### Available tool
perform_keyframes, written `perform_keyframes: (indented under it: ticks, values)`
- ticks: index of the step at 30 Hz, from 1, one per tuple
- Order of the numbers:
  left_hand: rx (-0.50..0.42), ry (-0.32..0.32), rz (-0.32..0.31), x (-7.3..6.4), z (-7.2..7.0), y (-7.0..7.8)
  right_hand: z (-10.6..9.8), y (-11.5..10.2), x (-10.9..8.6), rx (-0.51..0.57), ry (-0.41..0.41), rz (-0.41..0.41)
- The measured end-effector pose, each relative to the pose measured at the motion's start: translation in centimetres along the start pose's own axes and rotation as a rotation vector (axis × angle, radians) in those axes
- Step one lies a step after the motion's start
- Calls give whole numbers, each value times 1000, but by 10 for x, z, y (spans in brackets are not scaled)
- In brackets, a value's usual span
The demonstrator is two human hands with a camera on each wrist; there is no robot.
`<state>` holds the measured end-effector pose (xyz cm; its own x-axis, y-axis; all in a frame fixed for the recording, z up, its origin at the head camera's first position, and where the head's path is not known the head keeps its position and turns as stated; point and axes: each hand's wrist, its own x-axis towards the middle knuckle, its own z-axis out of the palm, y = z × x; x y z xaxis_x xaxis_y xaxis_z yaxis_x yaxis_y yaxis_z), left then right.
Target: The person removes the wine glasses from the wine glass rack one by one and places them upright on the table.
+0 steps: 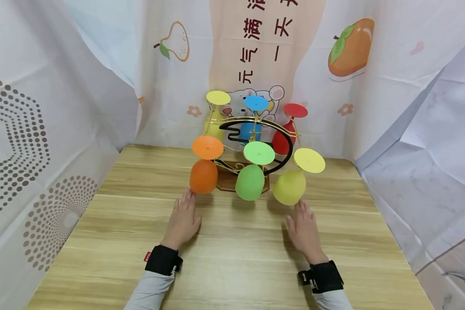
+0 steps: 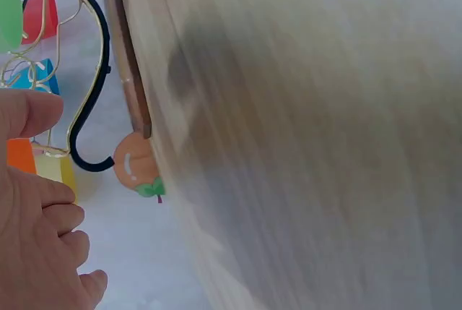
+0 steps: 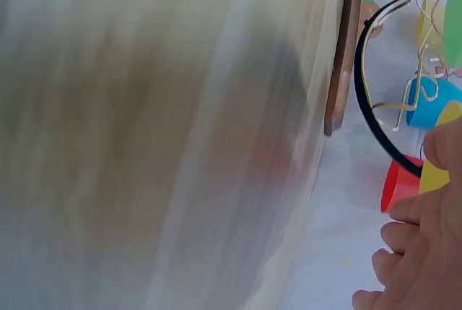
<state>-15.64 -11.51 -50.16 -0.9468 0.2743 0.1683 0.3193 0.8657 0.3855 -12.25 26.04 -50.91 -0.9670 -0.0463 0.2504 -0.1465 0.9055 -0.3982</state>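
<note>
A black and gold metal rack (image 1: pixel 290 150) on a wooden base (image 1: pixel 226 181) bears several plastic goblets, hung upside down by their round feet. In the front row hang an orange goblet (image 1: pixel 203 176), a green goblet (image 1: pixel 249 183) and a yellow goblet (image 1: pixel 289 188). Behind them are a pale yellow goblet (image 1: pixel 215 127), a blue goblet (image 1: pixel 250 131) and a red goblet (image 1: pixel 282 142). My left hand (image 1: pixel 183 221) holds nothing, its extended fingertips right by the orange goblet's bowl. Over on the right, my empty right hand (image 1: pixel 305 230) reaches with extended fingers to just below the front yellow goblet.
The rack stands toward the far edge of a wood-grain table (image 1: pixel 236 267). A printed curtain (image 1: pixel 170 86) hangs close behind it, with more cloth on both sides. Each wrist wears a black strap (image 1: pixel 163 260).
</note>
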Motion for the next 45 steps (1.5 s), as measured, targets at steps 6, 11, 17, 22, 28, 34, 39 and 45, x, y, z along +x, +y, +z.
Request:
perform_keyframes:
  ticks: [6, 11, 17, 22, 28, 34, 39, 45]
  values:
    - [35, 66, -17, -3, -44, -20, -48, 28, 5, -66, 56, 21]
    - [17, 216, 2, 14, -121, -13, -122, 36, 28, -83, 155, -20]
    - [94, 335, 189, 53, -181, 64, -181, -13, 63, -95, 166, -201]
    - [193, 266, 446, 89, -182, 140, -178, -53, 83, -134, 23, -314]
    - [335, -23, 605, 123, -142, 210, -155, -64, 92, -160, -63, -379]
    - [464, -187, 592, 142, -116, 235, -146, -61, 90, -255, -2, -456]
    - [492, -256, 541, 156, -108, 237, -151, -61, 89, -274, 43, -502]
    - [463, -293, 563, 162, -102, 242, -150, -57, 82, -247, 137, -547]
